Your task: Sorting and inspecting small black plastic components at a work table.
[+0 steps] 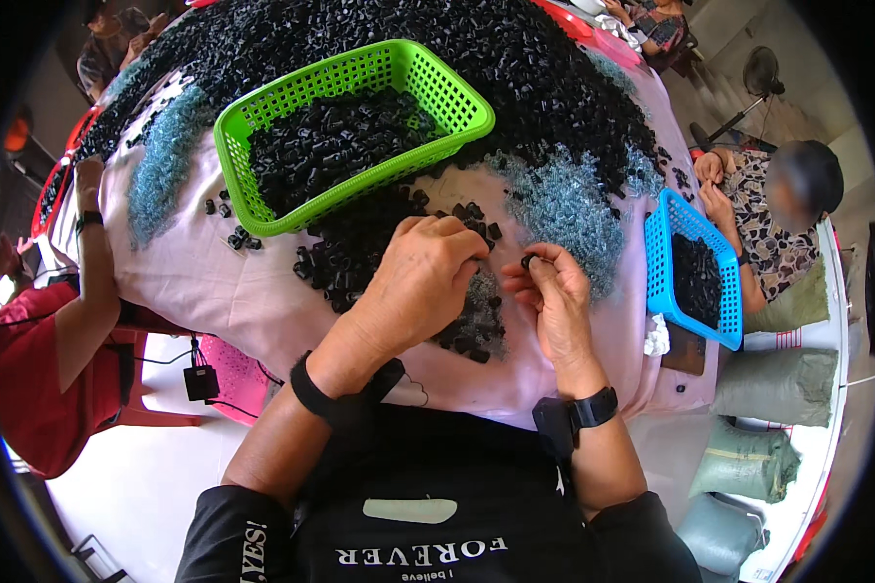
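My left hand (420, 277) is over a loose heap of small black plastic parts (335, 264), its thumb and fingertips pinched together. What it grips, if anything, is hidden by the fingers. To its right, my right hand (560, 299) pinches a small black plastic part (528, 260) between thumb and forefinger, its other fingers curled. The two hands are close but apart. Beyond the right hand spreads a pile of small clear bluish plastic pieces (566, 209). A green basket (449, 85), partly filled with black parts, stands beyond my left hand.
A blue basket (658, 257) with black parts stands at the right table edge, beside a crumpled white tissue (657, 336). Black parts (554, 87) cover the far table; more clear pieces (165, 160) lie left. Other people sit around the cloth-covered table. Filled sacks (778, 387) line the right.
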Tool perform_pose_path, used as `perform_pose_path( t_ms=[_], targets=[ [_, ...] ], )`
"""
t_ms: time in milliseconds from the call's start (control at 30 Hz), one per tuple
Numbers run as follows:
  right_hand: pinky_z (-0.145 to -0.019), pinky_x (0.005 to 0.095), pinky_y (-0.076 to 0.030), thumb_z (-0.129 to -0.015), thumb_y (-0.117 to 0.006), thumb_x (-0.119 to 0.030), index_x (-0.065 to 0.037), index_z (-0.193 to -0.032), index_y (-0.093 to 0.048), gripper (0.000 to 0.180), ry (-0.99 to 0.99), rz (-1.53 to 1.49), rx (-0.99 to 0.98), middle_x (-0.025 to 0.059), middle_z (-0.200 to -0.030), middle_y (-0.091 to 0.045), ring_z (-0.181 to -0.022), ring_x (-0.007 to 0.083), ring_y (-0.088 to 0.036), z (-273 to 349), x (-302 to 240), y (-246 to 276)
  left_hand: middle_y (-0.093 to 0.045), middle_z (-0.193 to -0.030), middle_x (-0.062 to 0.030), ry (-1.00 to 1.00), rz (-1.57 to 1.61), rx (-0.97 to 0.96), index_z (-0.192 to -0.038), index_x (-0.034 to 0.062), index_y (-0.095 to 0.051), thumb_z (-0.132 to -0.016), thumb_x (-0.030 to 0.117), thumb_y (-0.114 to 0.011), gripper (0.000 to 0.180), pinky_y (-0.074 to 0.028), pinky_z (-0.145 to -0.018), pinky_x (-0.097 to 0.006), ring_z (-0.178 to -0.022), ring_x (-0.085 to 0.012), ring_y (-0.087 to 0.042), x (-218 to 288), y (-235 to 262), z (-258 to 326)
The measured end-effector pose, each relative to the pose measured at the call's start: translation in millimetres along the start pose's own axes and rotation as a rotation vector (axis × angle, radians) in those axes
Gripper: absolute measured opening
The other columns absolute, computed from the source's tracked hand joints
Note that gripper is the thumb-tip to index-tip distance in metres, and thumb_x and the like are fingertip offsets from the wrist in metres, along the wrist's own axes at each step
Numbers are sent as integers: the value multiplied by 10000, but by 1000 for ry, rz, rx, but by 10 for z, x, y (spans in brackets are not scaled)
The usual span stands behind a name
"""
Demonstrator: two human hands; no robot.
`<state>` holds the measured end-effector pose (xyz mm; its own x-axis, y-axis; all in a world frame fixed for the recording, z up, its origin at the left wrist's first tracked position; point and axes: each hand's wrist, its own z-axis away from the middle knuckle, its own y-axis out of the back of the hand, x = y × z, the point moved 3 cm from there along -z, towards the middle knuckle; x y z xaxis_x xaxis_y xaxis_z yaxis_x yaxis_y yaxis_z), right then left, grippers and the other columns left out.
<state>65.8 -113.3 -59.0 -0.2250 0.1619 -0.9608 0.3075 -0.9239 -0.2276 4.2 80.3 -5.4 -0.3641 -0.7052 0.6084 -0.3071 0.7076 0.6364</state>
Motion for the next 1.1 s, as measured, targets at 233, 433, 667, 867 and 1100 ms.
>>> perform_pose_path(
  t_ms=[233,433,667,867,1100],
  targets=[
    [-600,144,-470,-1013,-654,-165,-98,-1129,-602,144,139,54,95,-4,-893,-688,-689,13,-565,52,32,0,-676,-889,-123,-30,-23,-46,-923,23,-709,-831,2,-644,115,-484,-920,-440,-909,-337,-652,0,-50,3],
    [-630,156,-491,-1003,-632,-74,-86,-1082,-591,90,161,64,58,31,-982,-713,-735,37,-601,64,-10,-20,-669,-875,-109,3,-71,-86,-912,50,-722,-839,15,-648,110,-448,-979,-460,-906,-319,-649,-63,-117,25],
    [-771,229,-545,-1002,-609,-33,-56,-1150,-626,150,250,14,18,77,-1081,-725,-812,98,-664,55,16,22,-661,-899,-101,65,-60,-63,-910,65,-723,-835,15,-656,113,-422,-1015,-471,-929,-308,-635,-63,-187,88],
    [-786,236,-545,-1032,-569,-54,-47,-1179,-630,159,275,-24,10,98,-1122,-718,-867,112,-672,21,49,38,-656,-915,-96,81,-112,-101,-923,73,-720,-835,20,-670,114,-404,-1026,-509,-925,-318,-633,-69,-185,53],
    [-797,253,-554,-1071,-517,-109,-46,-1176,-522,123,254,-72,40,134,-1148,-691,-874,132,-676,2,28,22,-663,-936,-98,34,-154,-78,-948,47,-705,-838,8,-659,125,-428,-996,-490,-948,-317,-640,54,-190,21]
  ],
)
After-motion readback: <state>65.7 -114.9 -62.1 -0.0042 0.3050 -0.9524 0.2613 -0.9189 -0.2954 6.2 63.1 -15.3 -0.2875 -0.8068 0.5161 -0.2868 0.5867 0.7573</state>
